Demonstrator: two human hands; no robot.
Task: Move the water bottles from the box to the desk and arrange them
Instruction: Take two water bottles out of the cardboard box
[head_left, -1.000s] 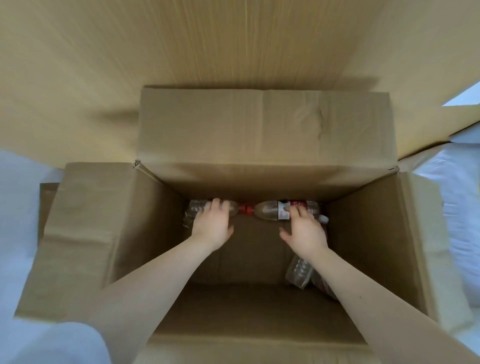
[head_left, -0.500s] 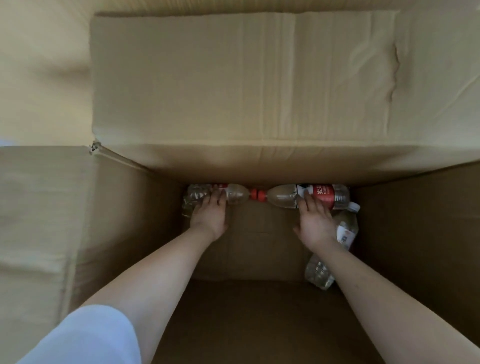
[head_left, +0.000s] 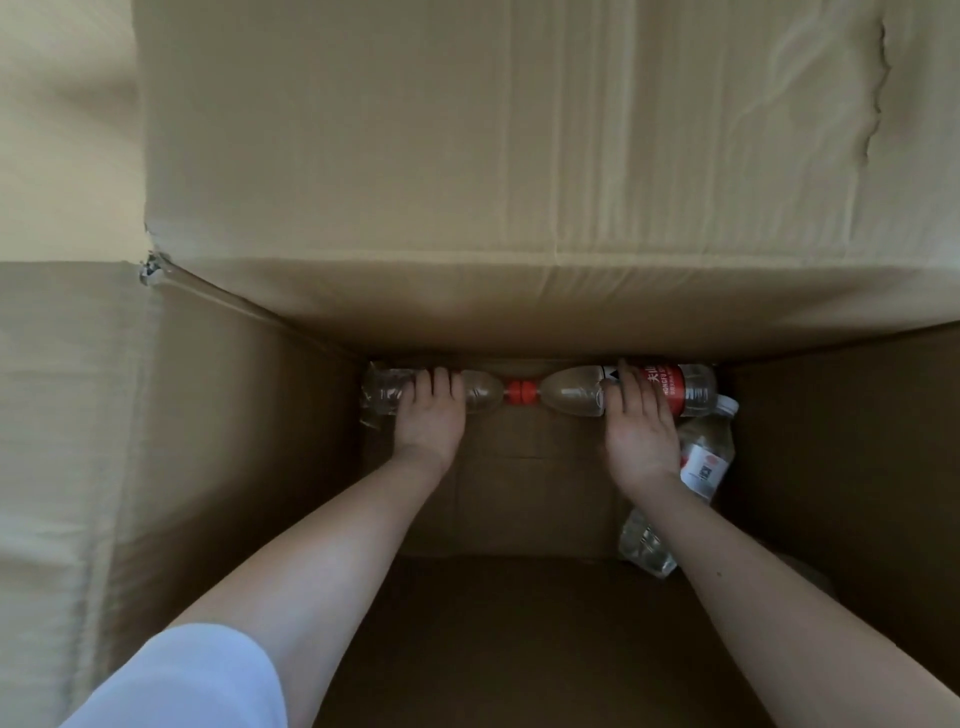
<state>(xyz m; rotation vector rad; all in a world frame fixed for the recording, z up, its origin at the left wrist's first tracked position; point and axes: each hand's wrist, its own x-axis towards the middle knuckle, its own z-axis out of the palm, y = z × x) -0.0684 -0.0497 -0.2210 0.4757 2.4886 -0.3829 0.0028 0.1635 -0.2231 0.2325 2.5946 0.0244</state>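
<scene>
I look down into a deep cardboard box (head_left: 270, 441). Two clear bottles with red caps lie cap to cap along its far wall. My left hand (head_left: 428, 421) grips the left bottle (head_left: 382, 392), fingers curled over its middle. My right hand (head_left: 636, 431) grips the right bottle (head_left: 571, 397) at its red label. A third clear bottle (head_left: 706, 462) with a white cap and a white label lies along the right wall, partly under my right wrist.
The box's far flap (head_left: 519, 156) stands up and fills the top of the view. The left flap (head_left: 62, 415) folds outward. The box floor (head_left: 519, 493) between my arms is bare cardboard. The desk is out of view.
My head has moved down and closer to the box, so its inside fills the view. Both hands stay on the same two bottles, with the fingers a little further over them.
</scene>
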